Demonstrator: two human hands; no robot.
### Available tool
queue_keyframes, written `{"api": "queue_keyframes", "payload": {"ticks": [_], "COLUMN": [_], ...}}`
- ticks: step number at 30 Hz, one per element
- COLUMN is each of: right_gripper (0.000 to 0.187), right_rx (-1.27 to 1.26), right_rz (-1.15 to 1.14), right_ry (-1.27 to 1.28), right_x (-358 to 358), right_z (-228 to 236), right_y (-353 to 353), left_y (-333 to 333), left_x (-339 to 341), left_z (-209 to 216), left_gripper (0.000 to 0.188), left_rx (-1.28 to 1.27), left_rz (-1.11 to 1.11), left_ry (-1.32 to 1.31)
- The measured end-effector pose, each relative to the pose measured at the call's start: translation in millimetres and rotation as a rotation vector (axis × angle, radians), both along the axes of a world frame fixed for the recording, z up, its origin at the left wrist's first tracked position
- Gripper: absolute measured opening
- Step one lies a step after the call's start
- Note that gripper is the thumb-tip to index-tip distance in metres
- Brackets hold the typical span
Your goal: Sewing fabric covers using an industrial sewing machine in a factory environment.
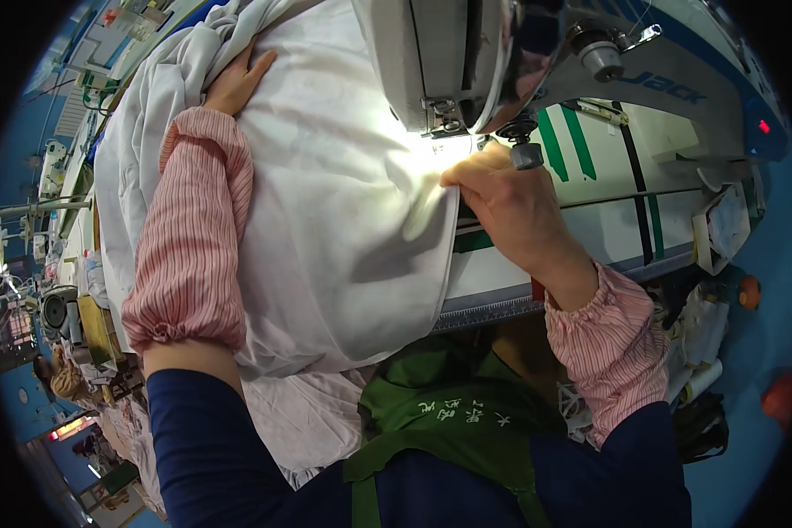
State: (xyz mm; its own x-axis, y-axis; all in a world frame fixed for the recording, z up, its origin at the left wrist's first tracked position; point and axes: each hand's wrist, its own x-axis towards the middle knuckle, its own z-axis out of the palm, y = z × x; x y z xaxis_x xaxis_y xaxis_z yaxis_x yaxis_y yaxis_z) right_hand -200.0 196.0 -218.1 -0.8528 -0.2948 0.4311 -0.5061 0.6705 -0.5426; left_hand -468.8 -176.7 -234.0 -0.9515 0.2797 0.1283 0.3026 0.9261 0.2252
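Note:
A large piece of white fabric (pixel 326 220) covers the left and middle of the sewing table and hangs over its front edge. My left hand (pixel 240 79) lies flat on the fabric at the far left, fingers stretched out and thumb apart. Close to the needle area of the sewing machine (pixel 466 62), my right hand (pixel 506 198) pinches the fabric's right edge between thumb and fingers. The machine's lamp lights the cloth brightly there, and the glare and the machine head hide the needle.
A ruler strip (pixel 493 310) runs along the table's front edge. Green tape strips (pixel 565 145) mark the tabletop on the right, and a small white box (pixel 722 224) sits at its right end. Bags and a thread cone (pixel 702 378) lie below. Cluttered worktables stretch off to the left.

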Motion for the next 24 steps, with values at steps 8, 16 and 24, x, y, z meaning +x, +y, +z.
{"api": "queue_keyframes", "payload": {"ticks": [8, 16, 24], "right_gripper": [0.018, 0.026, 0.057], "right_rx": [0.084, -0.699, -0.944], "right_rz": [-0.094, -0.106, 0.362], "right_ry": [0.079, -0.688, -1.48], "right_x": [-1.6, 188.0, 202.8], "right_z": [-0.8, -43.2, -120.9], "right_y": [-1.5, -45.1, -169.2], "left_y": [3.7, 46.1, 90.8], "left_x": [-23.2, 129.5, 400.3], "left_z": [0.3, 71.3, 67.7], "left_gripper": [0.072, 0.046, 0.005], "left_rx": [-0.241, -0.32, 0.011], "left_rz": [0.117, -0.403, -0.633], "left_ry": [0.35, -0.006, 0.161]}}
